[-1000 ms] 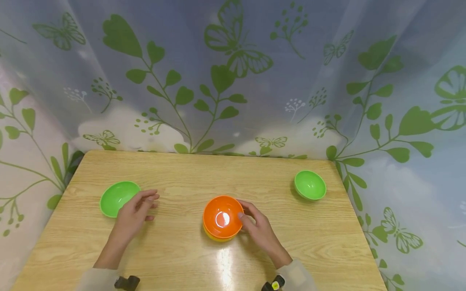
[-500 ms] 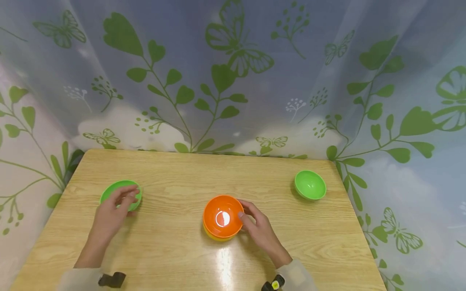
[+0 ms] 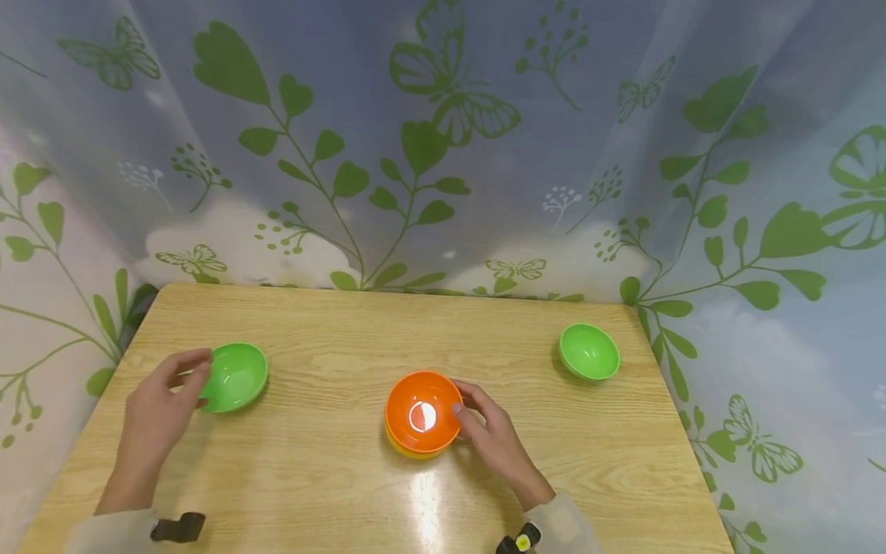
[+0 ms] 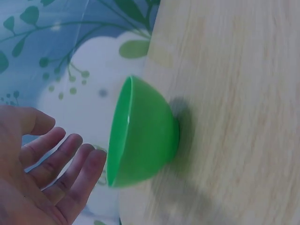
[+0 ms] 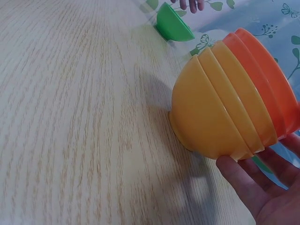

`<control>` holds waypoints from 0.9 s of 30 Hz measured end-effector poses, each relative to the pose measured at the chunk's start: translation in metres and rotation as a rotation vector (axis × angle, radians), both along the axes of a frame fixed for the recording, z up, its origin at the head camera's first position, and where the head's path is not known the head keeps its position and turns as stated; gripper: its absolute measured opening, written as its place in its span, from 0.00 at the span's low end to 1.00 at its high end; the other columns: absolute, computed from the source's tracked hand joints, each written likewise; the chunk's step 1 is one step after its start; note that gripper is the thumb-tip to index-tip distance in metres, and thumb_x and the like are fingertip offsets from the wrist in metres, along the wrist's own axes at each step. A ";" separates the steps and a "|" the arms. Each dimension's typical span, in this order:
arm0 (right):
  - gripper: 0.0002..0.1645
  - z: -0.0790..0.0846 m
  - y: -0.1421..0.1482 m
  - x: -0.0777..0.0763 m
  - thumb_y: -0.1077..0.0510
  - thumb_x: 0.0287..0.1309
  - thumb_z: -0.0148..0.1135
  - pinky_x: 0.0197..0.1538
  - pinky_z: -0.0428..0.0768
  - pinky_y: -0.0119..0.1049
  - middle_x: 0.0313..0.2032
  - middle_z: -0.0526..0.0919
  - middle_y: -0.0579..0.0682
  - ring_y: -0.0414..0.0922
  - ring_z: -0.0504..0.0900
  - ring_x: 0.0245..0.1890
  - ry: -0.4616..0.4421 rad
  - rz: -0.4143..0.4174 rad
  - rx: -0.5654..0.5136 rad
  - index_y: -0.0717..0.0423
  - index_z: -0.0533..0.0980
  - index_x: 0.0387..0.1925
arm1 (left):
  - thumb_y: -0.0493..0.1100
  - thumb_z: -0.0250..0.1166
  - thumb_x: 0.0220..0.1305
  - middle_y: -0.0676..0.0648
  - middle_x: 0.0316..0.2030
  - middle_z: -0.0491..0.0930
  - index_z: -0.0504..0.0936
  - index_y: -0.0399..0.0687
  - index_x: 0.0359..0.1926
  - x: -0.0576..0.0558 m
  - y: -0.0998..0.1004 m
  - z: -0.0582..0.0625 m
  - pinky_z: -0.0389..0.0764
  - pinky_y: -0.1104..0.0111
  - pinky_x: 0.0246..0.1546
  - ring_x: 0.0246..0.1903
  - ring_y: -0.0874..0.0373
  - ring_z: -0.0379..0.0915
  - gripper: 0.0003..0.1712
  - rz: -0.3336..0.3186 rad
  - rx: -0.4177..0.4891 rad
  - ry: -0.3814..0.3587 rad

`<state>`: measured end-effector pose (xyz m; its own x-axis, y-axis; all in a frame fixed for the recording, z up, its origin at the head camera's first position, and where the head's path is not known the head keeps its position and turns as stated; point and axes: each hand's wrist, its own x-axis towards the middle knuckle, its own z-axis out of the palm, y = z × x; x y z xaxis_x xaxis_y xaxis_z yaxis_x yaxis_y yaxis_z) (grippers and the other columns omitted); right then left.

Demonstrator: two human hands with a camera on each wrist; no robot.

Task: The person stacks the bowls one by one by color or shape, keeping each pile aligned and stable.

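Near the middle of the table stands a stack of nested bowls [image 3: 424,412], orange on top and yellow below; several rims show in the right wrist view. My right hand [image 3: 494,438] holds the stack's right side, thumb at the orange rim and fingers bent along the wall. On the left is a green bowl [image 3: 237,377], upright on the table. Beside its left rim hovers my left hand [image 3: 158,408], holding nothing. In the left wrist view its relaxed fingers [image 4: 86,173] end right by the rim of the green bowl [image 4: 145,136].
Another green bowl [image 3: 590,352] stands at the back right of the wooden table [image 3: 332,331]. A patterned curtain [image 3: 332,138] hangs right behind the table's back edge and along both sides.
My left hand has moved left, passing over the left green bowl to its far left side. That bowl, the stack and my right hand have stayed in place.
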<state>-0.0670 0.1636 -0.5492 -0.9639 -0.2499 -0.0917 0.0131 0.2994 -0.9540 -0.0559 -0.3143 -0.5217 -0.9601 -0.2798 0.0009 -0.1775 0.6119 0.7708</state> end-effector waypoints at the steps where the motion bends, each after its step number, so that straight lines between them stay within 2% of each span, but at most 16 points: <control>1: 0.23 0.000 0.000 0.000 0.54 0.82 0.59 0.55 0.87 0.29 0.66 0.85 0.48 0.52 0.82 0.66 0.001 0.000 0.000 0.42 0.78 0.73 | 0.55 0.55 0.86 0.35 0.65 0.81 0.78 0.42 0.73 0.000 -0.002 -0.001 0.88 0.79 0.34 0.42 0.90 0.67 0.29 0.009 -0.006 -0.004; 7: 0.23 0.000 -0.001 0.000 0.53 0.82 0.59 0.53 0.89 0.30 0.66 0.84 0.49 0.53 0.82 0.66 -0.008 -0.001 0.001 0.42 0.77 0.73 | 0.55 0.56 0.85 0.31 0.67 0.80 0.78 0.40 0.73 0.005 -0.012 -0.003 0.84 0.83 0.31 0.39 0.93 0.64 0.29 0.048 -0.030 -0.034; 11: 0.24 -0.001 -0.001 0.000 0.53 0.82 0.59 0.54 0.89 0.30 0.67 0.84 0.52 0.54 0.82 0.66 0.002 0.001 0.005 0.45 0.77 0.73 | 0.54 0.56 0.84 0.31 0.67 0.81 0.77 0.40 0.73 0.008 -0.018 -0.005 0.81 0.82 0.28 0.33 0.93 0.66 0.29 0.069 -0.077 -0.050; 15: 0.24 -0.001 -0.001 0.000 0.52 0.83 0.59 0.55 0.88 0.29 0.67 0.84 0.52 0.54 0.81 0.66 0.008 0.000 0.013 0.45 0.77 0.74 | 0.54 0.55 0.84 0.29 0.63 0.83 0.77 0.41 0.74 0.009 -0.022 -0.006 0.77 0.77 0.26 0.26 0.86 0.72 0.30 0.085 -0.122 -0.071; 18: 0.23 -0.002 0.000 0.000 0.52 0.83 0.59 0.57 0.86 0.28 0.66 0.84 0.50 0.53 0.81 0.66 0.008 -0.004 0.021 0.44 0.77 0.73 | 0.55 0.55 0.84 0.27 0.61 0.84 0.76 0.42 0.75 0.009 -0.025 -0.007 0.73 0.74 0.26 0.25 0.83 0.73 0.30 0.091 -0.144 -0.098; 22: 0.23 -0.001 -0.001 0.000 0.53 0.82 0.59 0.57 0.86 0.28 0.66 0.85 0.51 0.52 0.81 0.66 0.001 -0.007 0.013 0.45 0.78 0.73 | 0.55 0.55 0.83 0.28 0.61 0.84 0.75 0.42 0.76 0.009 -0.025 -0.010 0.73 0.74 0.28 0.27 0.84 0.71 0.32 0.090 -0.138 -0.125; 27: 0.23 0.000 -0.001 0.000 0.53 0.82 0.59 0.54 0.87 0.27 0.66 0.84 0.52 0.54 0.81 0.66 -0.008 -0.006 0.008 0.45 0.77 0.73 | 0.56 0.55 0.84 0.29 0.69 0.78 0.72 0.40 0.78 0.008 -0.024 -0.017 0.79 0.78 0.28 0.29 0.86 0.71 0.34 0.081 -0.078 -0.133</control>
<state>-0.0665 0.1625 -0.5490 -0.9647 -0.2433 -0.1010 0.0224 0.3065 -0.9516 -0.0483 -0.3387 -0.5387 -0.9274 -0.3605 -0.1001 -0.3263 0.6483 0.6879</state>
